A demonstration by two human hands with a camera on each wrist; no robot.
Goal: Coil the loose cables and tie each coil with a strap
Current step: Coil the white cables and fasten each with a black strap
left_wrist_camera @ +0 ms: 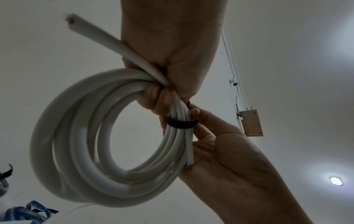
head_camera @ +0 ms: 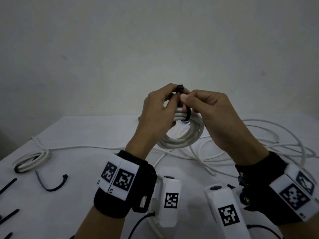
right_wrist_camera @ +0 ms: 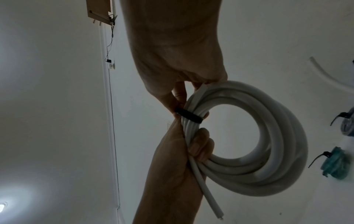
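Both hands hold a white cable coil (head_camera: 183,135) up above the table (head_camera: 86,131). A black strap (head_camera: 187,113) loops around the coil's top strands, and its square head (head_camera: 180,87) sticks up between the hands. My left hand (head_camera: 170,97) grips the bundled strands just beside the strap, with its fingers (left_wrist_camera: 159,98) curled round the coil (left_wrist_camera: 76,136). My right hand (head_camera: 187,100) pinches the strap near its head. In the right wrist view its fingertips (right_wrist_camera: 178,103) are at the strap (right_wrist_camera: 188,115). One cut cable end (right_wrist_camera: 210,204) pokes out below the left hand.
Loose white cables (head_camera: 259,144) sprawl over the table's right and middle. A tied white coil (head_camera: 32,159) lies at the left, with spare black straps (head_camera: 51,185) near the front left edge. A blue coil (left_wrist_camera: 25,212) and a teal coil (right_wrist_camera: 335,165) show in the wrist views.
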